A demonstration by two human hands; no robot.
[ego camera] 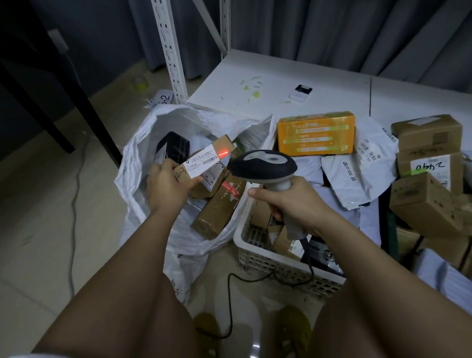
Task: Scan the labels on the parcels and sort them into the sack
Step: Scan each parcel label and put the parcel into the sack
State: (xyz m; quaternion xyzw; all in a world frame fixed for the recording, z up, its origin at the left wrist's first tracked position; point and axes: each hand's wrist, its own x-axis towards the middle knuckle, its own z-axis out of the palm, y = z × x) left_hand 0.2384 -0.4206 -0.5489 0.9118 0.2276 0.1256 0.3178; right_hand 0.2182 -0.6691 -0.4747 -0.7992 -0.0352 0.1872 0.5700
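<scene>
My left hand (pixel 166 183) grips a small brown parcel (pixel 204 160) with a white barcode label, held over the open white sack (pixel 139 168). A red scan line glows on the label's right end. My right hand (pixel 286 200) grips the handle of a grey and black barcode scanner (pixel 263 167), its head aimed at that label from the right. Inside the sack lie several parcels, among them a long brown box (pixel 217 211) and a black packet (pixel 172 148).
A white plastic basket (pixel 265 258) of small boxes stands on the floor below my right hand, the scanner's black cable trailing over it. On the low white shelf (pixel 278 78) lie an orange box (pixel 317 134), grey mailer bags (pixel 354 176) and stacked cardboard boxes (pixel 427 171). Metal shelf posts (pixel 168 43) rise behind the sack.
</scene>
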